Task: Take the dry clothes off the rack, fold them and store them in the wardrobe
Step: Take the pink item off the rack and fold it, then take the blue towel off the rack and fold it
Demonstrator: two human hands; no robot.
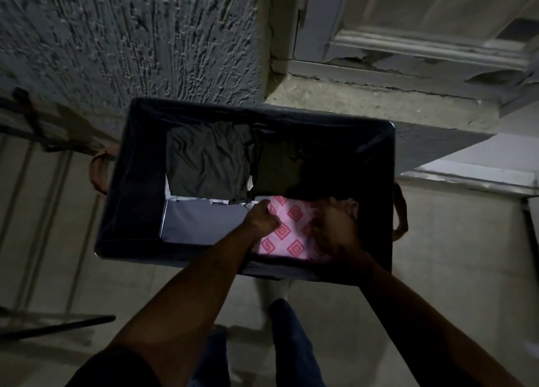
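A dark fabric laundry basket stands on the floor in front of me. Inside its near right corner lies a folded pink cloth with red square patterns. My left hand is closed on the cloth's left edge. My right hand grips its right side and hides part of it. A folded dark garment lies at the back of the basket, and a folded pale grey garment sits at the near left. The far right of the basket is in deep shadow.
The metal bars of a drying rack stand to the left of the basket. A rough plastered wall rises behind it, with a door and a stone threshold at the upper right. My legs are below the basket.
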